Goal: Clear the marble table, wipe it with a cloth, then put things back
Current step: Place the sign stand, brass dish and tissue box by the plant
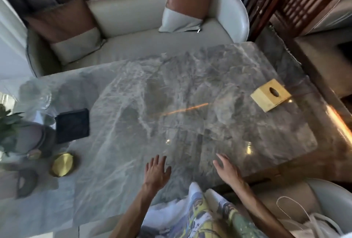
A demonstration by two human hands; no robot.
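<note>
While both arms reach forward from the bottom of the view, the left hand (pixel 157 171) and the right hand (pixel 226 167) are held over the near edge of the grey marble bench (pixel 190 89), fingers spread apart and holding nothing. Whether the palms touch the stone cannot be told. The middle of the bench is bare. Toward its right end sits a yellow wooden tissue box (pixel 270 94) with an oval slot on top. At the left end lie a black square pad (pixel 72 125), a round gold coaster (pixel 62 164) nearer the person, and a potted plant (pixel 7 123) at the frame's edge; a blurred glass piece (pixel 42 97) stands behind the pad. No cloth shows anywhere. Beyond the bench a pale sofa (pixel 133 18) carries two brown-and-grey cushions (pixel 185 7). A white bag (pixel 312 224) rests on a seat at lower right.
</note>
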